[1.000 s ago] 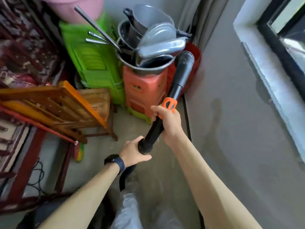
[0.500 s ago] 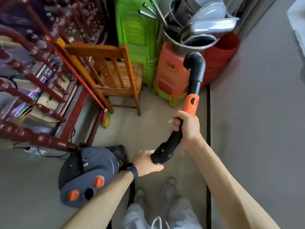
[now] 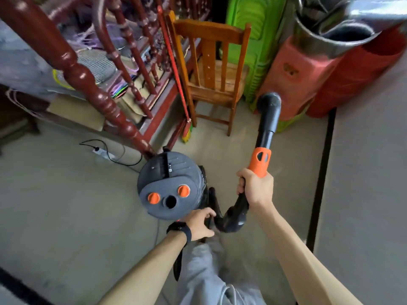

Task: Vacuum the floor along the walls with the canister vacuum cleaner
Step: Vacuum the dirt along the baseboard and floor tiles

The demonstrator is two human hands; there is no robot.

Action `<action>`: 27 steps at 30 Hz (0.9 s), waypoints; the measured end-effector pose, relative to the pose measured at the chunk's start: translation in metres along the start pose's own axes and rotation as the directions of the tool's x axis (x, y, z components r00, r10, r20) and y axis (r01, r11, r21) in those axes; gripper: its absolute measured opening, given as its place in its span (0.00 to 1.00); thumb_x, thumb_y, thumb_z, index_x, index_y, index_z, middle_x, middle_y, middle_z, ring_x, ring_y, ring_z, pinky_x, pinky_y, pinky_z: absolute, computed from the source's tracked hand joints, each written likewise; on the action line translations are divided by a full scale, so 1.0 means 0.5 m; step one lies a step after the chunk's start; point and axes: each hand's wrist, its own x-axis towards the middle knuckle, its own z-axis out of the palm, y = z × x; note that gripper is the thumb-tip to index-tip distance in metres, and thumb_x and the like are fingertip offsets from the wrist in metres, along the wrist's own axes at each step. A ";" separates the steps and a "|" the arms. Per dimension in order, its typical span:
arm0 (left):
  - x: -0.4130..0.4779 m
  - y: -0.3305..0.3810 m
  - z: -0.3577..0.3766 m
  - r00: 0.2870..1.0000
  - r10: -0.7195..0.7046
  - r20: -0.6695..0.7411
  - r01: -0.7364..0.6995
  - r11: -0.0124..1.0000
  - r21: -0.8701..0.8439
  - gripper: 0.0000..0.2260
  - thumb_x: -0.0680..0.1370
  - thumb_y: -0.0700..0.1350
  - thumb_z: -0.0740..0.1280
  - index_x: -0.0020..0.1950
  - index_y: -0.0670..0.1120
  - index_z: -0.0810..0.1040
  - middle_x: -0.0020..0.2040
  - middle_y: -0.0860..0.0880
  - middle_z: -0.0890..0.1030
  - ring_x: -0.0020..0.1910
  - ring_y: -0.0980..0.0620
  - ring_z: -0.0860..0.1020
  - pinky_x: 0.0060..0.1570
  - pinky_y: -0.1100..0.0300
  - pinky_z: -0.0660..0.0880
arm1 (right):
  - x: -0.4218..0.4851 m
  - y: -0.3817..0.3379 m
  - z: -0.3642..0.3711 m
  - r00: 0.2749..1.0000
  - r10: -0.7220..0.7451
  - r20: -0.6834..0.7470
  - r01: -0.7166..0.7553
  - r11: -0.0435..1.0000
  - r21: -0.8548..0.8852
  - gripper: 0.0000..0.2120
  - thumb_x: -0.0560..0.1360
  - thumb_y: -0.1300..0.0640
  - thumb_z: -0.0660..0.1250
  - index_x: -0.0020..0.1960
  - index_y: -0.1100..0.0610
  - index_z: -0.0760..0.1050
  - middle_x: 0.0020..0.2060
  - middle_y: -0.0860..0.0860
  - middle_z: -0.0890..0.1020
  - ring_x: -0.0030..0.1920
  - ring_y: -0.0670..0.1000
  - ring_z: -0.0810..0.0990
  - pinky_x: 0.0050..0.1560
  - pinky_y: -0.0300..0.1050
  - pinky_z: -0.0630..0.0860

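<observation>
On the bare floor (image 3: 66,216) beside a dark red turned baluster (image 3: 82,78) sits the canister vacuum cleaner (image 3: 169,183), a round dark grey drum with two orange knobs and an open round port on its near face. Its black wand (image 3: 267,119) rises toward a small wooden chair (image 3: 211,62) and stacked green plastic stools (image 3: 257,29), with an orange collar (image 3: 259,160) above the curved black handle (image 3: 235,214). The right hand (image 3: 255,189) is wrapped round that handle just below the collar; the left hand (image 3: 199,223), a black watch (image 3: 179,230) at its wrist, curls its fingers round the handle's lower end, close to the drum
</observation>
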 end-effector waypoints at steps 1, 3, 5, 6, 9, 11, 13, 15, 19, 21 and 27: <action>-0.013 -0.030 -0.001 0.998 -0.045 -0.032 0.044 0.998 -0.035 0.23 0.71 0.47 0.74 0.64 0.52 0.74 0.61 0.52 0.78 0.59 0.55 0.75 0.52 0.65 0.69 | -0.005 0.024 0.004 1.000 -0.011 0.000 0.011 0.997 -0.076 0.05 0.64 0.59 0.69 0.35 0.58 0.72 0.26 0.54 0.74 0.27 0.54 0.70 0.31 0.47 0.71; -0.032 -0.083 -0.004 0.989 -0.125 -0.083 0.121 0.991 -0.059 0.22 0.73 0.46 0.73 0.66 0.50 0.73 0.63 0.51 0.77 0.62 0.53 0.75 0.53 0.66 0.67 | -0.009 0.076 0.006 1.000 -0.008 -0.005 0.007 0.978 -0.206 0.08 0.64 0.55 0.69 0.37 0.58 0.74 0.28 0.54 0.76 0.29 0.54 0.72 0.34 0.50 0.74; -0.048 -0.129 -0.011 0.971 -0.194 -0.140 0.188 0.981 -0.053 0.21 0.74 0.47 0.71 0.66 0.51 0.73 0.63 0.52 0.78 0.60 0.54 0.76 0.50 0.69 0.65 | -0.009 0.131 0.007 0.999 0.034 -0.008 -0.035 0.968 -0.249 0.11 0.61 0.51 0.69 0.37 0.57 0.75 0.27 0.53 0.78 0.28 0.54 0.74 0.35 0.49 0.76; -0.054 -0.149 -0.013 0.959 -0.225 -0.174 0.215 0.974 -0.072 0.20 0.74 0.47 0.71 0.66 0.50 0.74 0.63 0.52 0.79 0.57 0.55 0.77 0.48 0.70 0.64 | -0.008 0.159 0.006 0.998 0.062 -0.012 -0.063 0.964 -0.260 0.13 0.60 0.49 0.69 0.37 0.57 0.75 0.26 0.52 0.79 0.27 0.54 0.75 0.34 0.48 0.76; -0.064 -0.196 -0.026 0.932 -0.274 -0.237 0.253 0.961 -0.112 0.18 0.74 0.49 0.71 0.63 0.52 0.75 0.58 0.52 0.79 0.56 0.50 0.78 0.48 0.62 0.68 | -0.011 0.245 0.003 0.987 0.161 -0.019 -0.160 0.952 -0.261 0.15 0.59 0.47 0.70 0.38 0.58 0.77 0.27 0.52 0.80 0.28 0.54 0.76 0.37 0.53 0.80; -0.060 -0.218 -0.041 0.927 -0.277 -0.254 0.253 0.960 -0.125 0.17 0.73 0.51 0.70 0.60 0.54 0.74 0.55 0.53 0.78 0.57 0.46 0.78 0.48 0.60 0.69 | -0.014 0.301 0.005 0.976 0.217 -0.011 -0.213 0.945 -0.250 0.14 0.60 0.46 0.71 0.38 0.56 0.77 0.29 0.54 0.81 0.31 0.57 0.76 0.45 0.59 0.82; -0.041 -0.233 -0.062 0.906 -0.305 -0.293 0.282 0.952 -0.120 0.19 0.73 0.52 0.70 0.63 0.53 0.73 0.60 0.51 0.75 0.59 0.45 0.76 0.50 0.60 0.69 | -0.018 0.345 0.012 0.964 0.267 -0.017 -0.264 0.939 -0.219 0.14 0.60 0.45 0.72 0.38 0.55 0.77 0.31 0.54 0.82 0.33 0.58 0.77 0.49 0.61 0.82; -0.012 -0.244 -0.086 0.881 -0.329 -0.340 0.310 0.944 -0.111 0.21 0.74 0.52 0.71 0.66 0.52 0.72 0.65 0.47 0.72 0.61 0.44 0.75 0.54 0.59 0.69 | -0.019 0.381 0.023 0.947 0.318 -0.049 -0.321 0.934 -0.157 0.13 0.61 0.46 0.72 0.39 0.54 0.78 0.31 0.53 0.82 0.34 0.57 0.77 0.51 0.62 0.82; 0.069 -0.266 -0.142 0.866 -0.316 -0.388 0.334 0.942 -0.023 0.29 0.74 0.56 0.70 0.72 0.48 0.68 0.71 0.44 0.69 0.69 0.44 0.69 0.65 0.54 0.67 | -0.002 0.436 0.065 0.909 0.400 -0.118 -0.404 0.915 -0.012 0.09 0.67 0.49 0.74 0.39 0.54 0.78 0.29 0.50 0.81 0.30 0.54 0.76 0.45 0.57 0.79; 0.114 -0.281 -0.172 0.859 -0.312 -0.406 0.340 0.941 -0.003 0.33 0.73 0.59 0.70 0.74 0.47 0.66 0.73 0.44 0.68 0.71 0.43 0.68 0.68 0.51 0.67 | 0.020 0.460 0.092 0.893 0.433 -0.123 -0.432 0.901 0.032 0.12 0.70 0.49 0.76 0.42 0.56 0.79 0.29 0.51 0.81 0.28 0.54 0.77 0.43 0.56 0.80; 0.288 -0.345 -0.214 0.854 -0.444 -0.271 0.350 0.876 -0.332 0.35 0.70 0.60 0.74 0.70 0.44 0.68 0.66 0.45 0.77 0.63 0.43 0.76 0.61 0.53 0.71 | 0.093 0.562 0.212 0.830 0.554 -0.063 -0.531 0.819 0.216 0.16 0.72 0.46 0.79 0.51 0.55 0.79 0.39 0.53 0.82 0.39 0.55 0.81 0.50 0.54 0.82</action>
